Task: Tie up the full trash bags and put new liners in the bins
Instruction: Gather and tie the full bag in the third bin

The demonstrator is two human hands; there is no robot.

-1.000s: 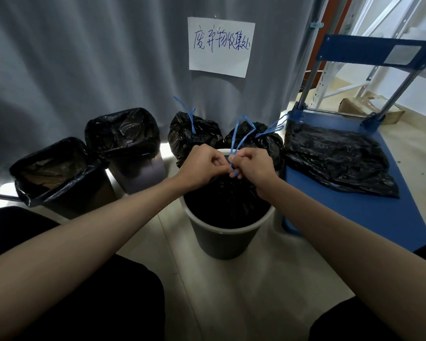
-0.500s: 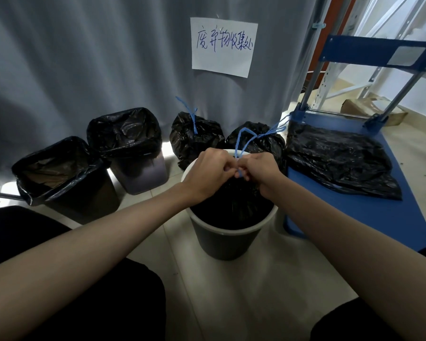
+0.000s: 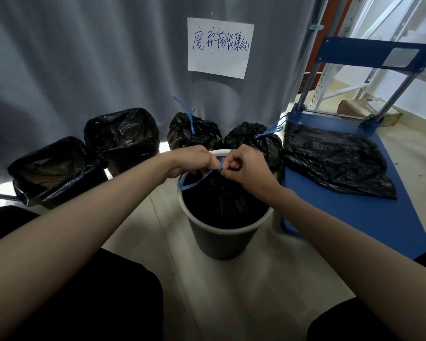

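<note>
A round grey bin [image 3: 220, 242] with a white rim stands on the floor in front of me. It holds a black trash bag [image 3: 221, 200] whose top is gathered. My left hand [image 3: 194, 161] and my right hand [image 3: 247, 166] meet over the bin, both pinching the bag's blue drawstring [image 3: 194, 183]. One loop of the string hangs along the bin's left rim. Two tied black bags [image 3: 193, 131] [image 3: 255, 141] with blue strings sit behind the bin. A flat black liner [image 3: 335, 159] lies on the blue cart [image 3: 369, 217] at the right.
Two bins lined with black bags [image 3: 52, 173] [image 3: 122, 136] stand at the left against a grey curtain [image 3: 84, 57] with a handwritten paper sign [image 3: 219, 46]. The cart's upright handle [image 3: 369, 52] rises at the right. My dark-clad knees fill the bottom corners.
My hands have come down closer to the bin's rim. The tall upright blue loop seen earlier above my hands is gone; the string now lies low along the left rim.
</note>
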